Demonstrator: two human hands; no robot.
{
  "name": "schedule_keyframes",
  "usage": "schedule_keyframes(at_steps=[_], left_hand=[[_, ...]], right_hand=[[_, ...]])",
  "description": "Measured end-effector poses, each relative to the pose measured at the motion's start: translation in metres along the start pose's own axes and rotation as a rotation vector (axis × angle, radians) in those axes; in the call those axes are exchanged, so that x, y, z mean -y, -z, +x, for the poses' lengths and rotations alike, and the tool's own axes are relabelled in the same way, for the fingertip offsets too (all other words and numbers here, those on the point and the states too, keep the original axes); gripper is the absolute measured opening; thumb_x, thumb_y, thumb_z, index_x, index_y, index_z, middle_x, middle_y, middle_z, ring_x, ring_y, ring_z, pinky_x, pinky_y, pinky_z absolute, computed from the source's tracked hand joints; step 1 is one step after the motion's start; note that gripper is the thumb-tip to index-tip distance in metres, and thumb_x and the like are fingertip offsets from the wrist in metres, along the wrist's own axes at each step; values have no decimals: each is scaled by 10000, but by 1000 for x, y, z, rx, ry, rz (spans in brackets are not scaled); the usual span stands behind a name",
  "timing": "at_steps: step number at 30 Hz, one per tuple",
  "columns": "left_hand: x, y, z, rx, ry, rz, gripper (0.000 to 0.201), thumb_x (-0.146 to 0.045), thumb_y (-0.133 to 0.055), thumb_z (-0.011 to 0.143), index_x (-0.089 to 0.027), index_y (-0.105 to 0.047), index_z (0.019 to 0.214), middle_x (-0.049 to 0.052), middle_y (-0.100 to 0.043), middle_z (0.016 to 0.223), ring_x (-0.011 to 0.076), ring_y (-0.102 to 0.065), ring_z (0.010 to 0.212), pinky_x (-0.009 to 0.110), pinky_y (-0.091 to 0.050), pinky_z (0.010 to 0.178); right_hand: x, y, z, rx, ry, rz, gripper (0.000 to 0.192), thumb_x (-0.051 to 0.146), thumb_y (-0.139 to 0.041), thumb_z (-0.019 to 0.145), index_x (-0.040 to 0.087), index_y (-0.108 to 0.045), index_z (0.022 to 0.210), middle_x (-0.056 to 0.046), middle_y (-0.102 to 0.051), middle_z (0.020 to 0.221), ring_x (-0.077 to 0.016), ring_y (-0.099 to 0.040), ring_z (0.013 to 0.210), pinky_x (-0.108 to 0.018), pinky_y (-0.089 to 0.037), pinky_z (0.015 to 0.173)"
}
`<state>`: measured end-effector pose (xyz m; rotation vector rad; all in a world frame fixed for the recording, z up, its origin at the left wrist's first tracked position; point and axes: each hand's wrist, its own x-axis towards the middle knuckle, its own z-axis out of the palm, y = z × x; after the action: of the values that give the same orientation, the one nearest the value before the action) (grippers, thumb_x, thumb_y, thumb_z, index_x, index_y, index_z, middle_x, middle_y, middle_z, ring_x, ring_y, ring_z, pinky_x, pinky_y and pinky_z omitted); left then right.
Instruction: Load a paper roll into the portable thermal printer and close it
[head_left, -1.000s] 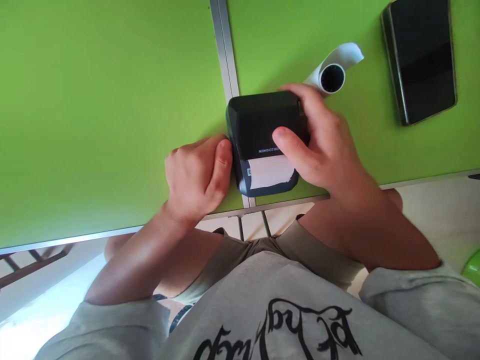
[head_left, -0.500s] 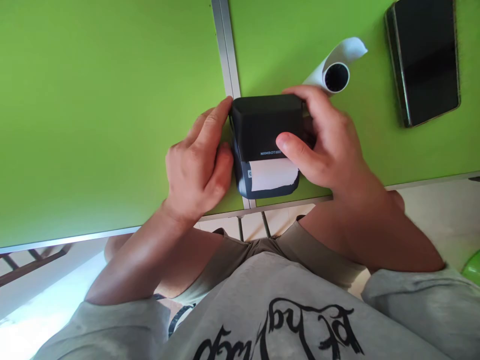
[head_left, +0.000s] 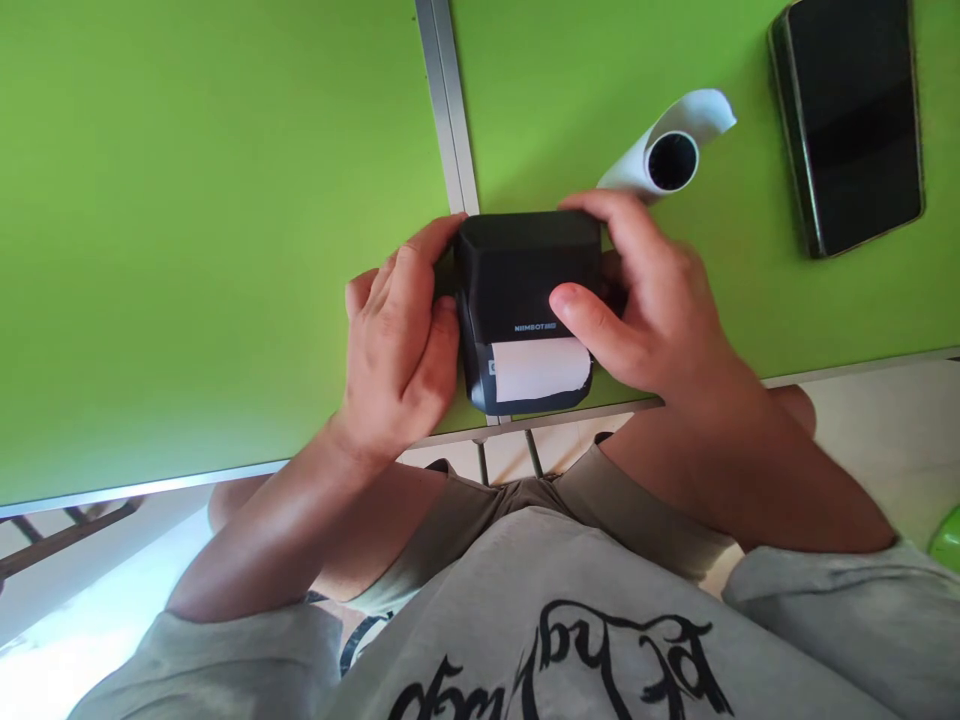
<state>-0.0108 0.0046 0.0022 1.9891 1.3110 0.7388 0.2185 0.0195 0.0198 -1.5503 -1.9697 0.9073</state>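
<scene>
The right hand [head_left: 652, 300] is clamped on the black printer [head_left: 529, 270]. Its thumb lies on top, pointing to about 10 o'clock, and its first finger bends round the far corner at 1 o'clock. Its other fingers are mostly hidden at the 3 o'clock side. The left hand [head_left: 405, 350] touches the printer's 9 o'clock side. Its first finger reaches up to the corner at 11 o'clock, and its thumb is by the side. I cannot tell if it grips hard. The back of each hand faces up. The left arm comes in from 8 o'clock and the right arm from 4 o'clock.

The printer is on the green counter [head_left: 225, 200], near the close edge. White paper [head_left: 540, 370] pokes out at its 6 o'clock end. A white roll [head_left: 634, 170] lies between 1 and 2 o'clock. A phone [head_left: 855, 125] lies farther off at 2 o'clock.
</scene>
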Motion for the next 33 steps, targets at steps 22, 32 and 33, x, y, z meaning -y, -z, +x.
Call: schedule_keyframes(at_steps=[22,32,33], left_hand=[[1,-3,-41,106,-186,351,988,-574,-560,909,-88,-129,1654,260,-370,1645,444,-435,1492,595,-371,1204],[-1,-4,-40,41,-154,437,1001,-699,-589,932,-169,-156,1662,181,-539,1549,329,-559,1412,448,-431,1189],[-1,-4,-41,29,-160,434,1006,-703,-596,926,-178,-157,1663,181,-548,1541,330,-568,1405,449,-439,1186]], right_hand=[[0,-3,2,-28,-12,-8,598,615,-516,918,189,-576,1332,-28,-658,821,-126,-600,690,-284,-423,647],[0,-5,-2,-18,15,-19,714,749,-305,974,218,-513,1403,-23,-695,926,-123,-627,732,-290,-463,679],[0,-5,-2,-18,15,-20,689,729,-308,984,220,-509,1403,-20,-698,927,-122,-629,732,-291,-466,683]])
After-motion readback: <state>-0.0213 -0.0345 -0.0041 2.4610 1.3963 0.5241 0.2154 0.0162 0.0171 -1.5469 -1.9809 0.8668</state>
